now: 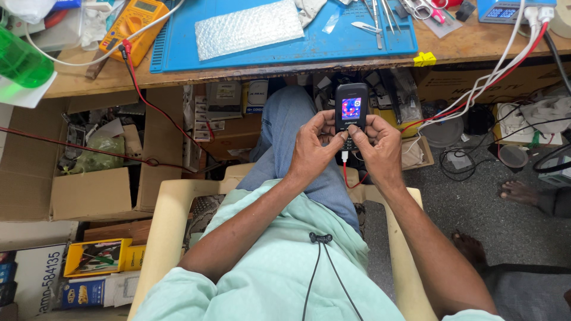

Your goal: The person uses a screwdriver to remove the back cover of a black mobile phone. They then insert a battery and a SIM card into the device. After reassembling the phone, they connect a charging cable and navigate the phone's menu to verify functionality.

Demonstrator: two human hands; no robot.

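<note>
Beneath a cluttered wooden workbench [250, 70] carrying a blue mat [333, 41] and a yellow multimeter [135, 24], a seated person holds a small black keypad phone [351, 110] over the lap. Left hand [312, 148] and right hand [377, 148] curl their fingers around its lower half, thumbs pressed on the keypad. Its screen is lit. A red-and-white cable [345, 169] hangs from its base.

Even, soft daylight; dim shadow under the workbench [285, 64]; green bottle [22, 59] left of it glows, blurred; edges bend
</note>
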